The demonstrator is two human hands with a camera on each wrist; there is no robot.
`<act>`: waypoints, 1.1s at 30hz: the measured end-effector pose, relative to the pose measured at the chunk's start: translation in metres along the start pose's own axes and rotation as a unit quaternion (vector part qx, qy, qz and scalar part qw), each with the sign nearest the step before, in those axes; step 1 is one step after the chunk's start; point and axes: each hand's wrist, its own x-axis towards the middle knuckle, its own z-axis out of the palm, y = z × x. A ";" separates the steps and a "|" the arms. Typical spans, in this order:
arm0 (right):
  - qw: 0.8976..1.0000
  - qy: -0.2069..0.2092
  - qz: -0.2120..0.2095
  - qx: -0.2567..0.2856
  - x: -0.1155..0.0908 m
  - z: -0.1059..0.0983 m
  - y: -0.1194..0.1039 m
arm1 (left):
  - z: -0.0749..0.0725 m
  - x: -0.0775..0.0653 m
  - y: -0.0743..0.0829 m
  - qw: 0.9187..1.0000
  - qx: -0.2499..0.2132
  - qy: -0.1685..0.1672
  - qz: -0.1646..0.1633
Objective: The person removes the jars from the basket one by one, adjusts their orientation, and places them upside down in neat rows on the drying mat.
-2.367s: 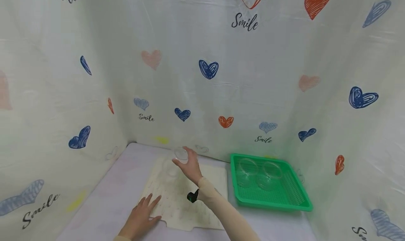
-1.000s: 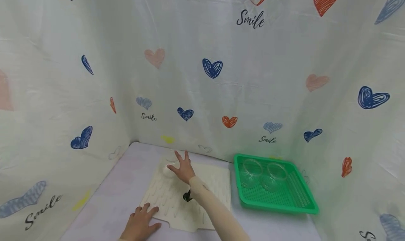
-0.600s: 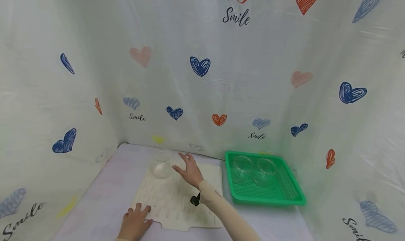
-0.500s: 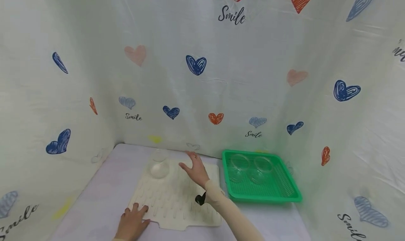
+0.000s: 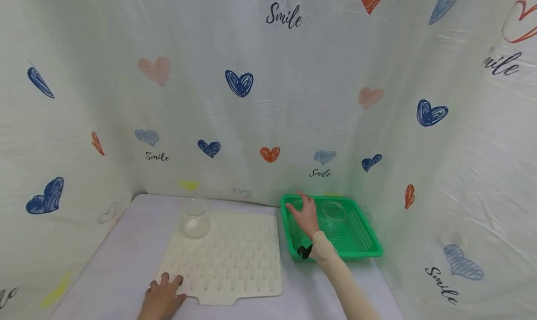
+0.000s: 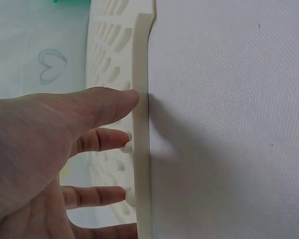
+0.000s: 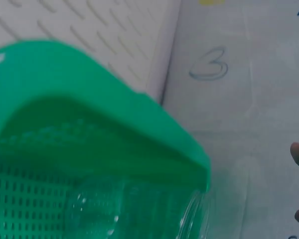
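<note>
My left hand (image 5: pixel 161 297) rests on the front left corner of a cream ridged drying mat (image 5: pixel 239 264). In the left wrist view its thumb (image 6: pixel 122 102) lies against the mat's edge, the fingers spread over the ridges. A clear rounded glass (image 5: pixel 196 226) stands on the mat's back left part. My right hand (image 5: pixel 305 215), thumb and fingers apart, hovers over the left side of a green basket (image 5: pixel 369 253), at a clear glass (image 7: pixel 99 209) mostly hidden behind it in the head view. A second clear glass (image 5: pixel 334 212) sits to its right in the basket.
A white tablecloth (image 5: pixel 121 254) covers the table. Behind and on both sides hangs a pale curtain (image 5: pixel 189 100) printed with hearts. The basket's raised rim stands just right of the mat, and a black camera (image 5: pixel 305 252) sits on my right wrist.
My right hand set the clear glass down at the mat's back left, let go and moved right to the basket. The head view has turned right; my left hand stays at the mat's corner.
</note>
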 end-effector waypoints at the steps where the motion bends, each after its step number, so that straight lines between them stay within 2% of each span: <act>1: 1.000 -0.002 0.011 -0.009 0.002 -0.005 0.005 | 0.000 -0.001 -0.001 1.000 0.001 0.000 0.001; 6: 0.996 -0.018 0.058 -0.058 0.011 -0.020 0.029 | 0.001 -0.001 -0.001 1.000 0.004 0.003 -0.002; 10: 0.990 -0.060 0.083 -0.100 0.012 -0.026 0.039 | 0.001 -0.001 0.000 1.000 0.002 -0.003 -0.007; 13: 0.986 -0.090 0.089 -0.112 0.011 -0.028 0.043 | 0.001 0.000 0.002 1.000 -0.001 -0.008 -0.010; 22: 0.985 -0.124 0.110 -0.051 0.011 -0.025 0.057 | 0.004 0.003 0.003 0.999 -0.002 -0.027 -0.020; 29: 0.987 -0.114 0.102 -0.043 0.012 -0.020 0.059 | 0.002 0.002 0.001 1.000 -0.004 -0.021 -0.012; 33: 0.989 -0.098 0.098 -0.053 0.012 -0.024 0.056 | -0.002 0.002 0.005 1.000 -0.006 -0.015 -0.006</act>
